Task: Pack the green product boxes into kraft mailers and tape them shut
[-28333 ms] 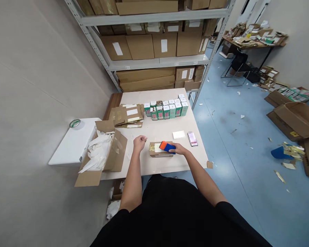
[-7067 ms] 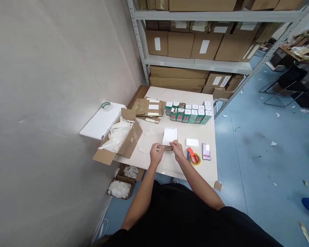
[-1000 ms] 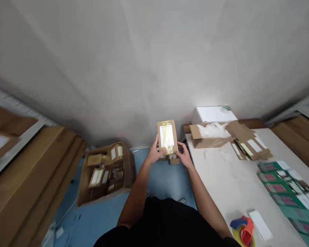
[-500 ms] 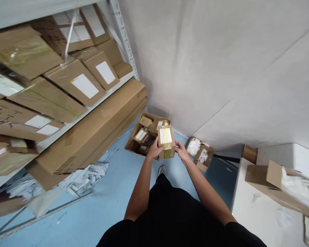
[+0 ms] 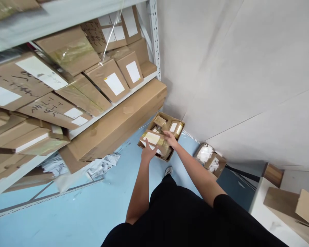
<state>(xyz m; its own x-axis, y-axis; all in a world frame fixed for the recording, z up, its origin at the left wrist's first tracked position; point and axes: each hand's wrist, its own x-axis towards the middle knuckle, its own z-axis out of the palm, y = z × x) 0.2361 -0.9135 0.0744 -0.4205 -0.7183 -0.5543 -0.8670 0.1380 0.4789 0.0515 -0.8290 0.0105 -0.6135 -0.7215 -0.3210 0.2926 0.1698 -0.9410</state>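
My left hand (image 5: 147,153) grips the near left side of a small taped cardboard box (image 5: 157,140) with a white label on top. On its right end, my right hand (image 5: 170,138) is closed round the same box. The box is held at a slant over an open carton (image 5: 167,159) on the floor. Inside that carton, a small taped box (image 5: 160,121) sits at the back and another labelled box (image 5: 175,127) at the right. The held box hides much of the carton's inside.
At the left, a metal shelf (image 5: 115,105) bears several labelled boxes, with long flat cartons (image 5: 128,109) beneath. A pale wall (image 5: 234,68) rises ahead. Small cartons of white scraps (image 5: 204,153) stand on the floor at the right, near a white table (image 5: 270,212) with an open box (image 5: 293,209).
Both hands have turned the small box and moved it left and over the open carton. The view has swung left, showing more of the shelf.
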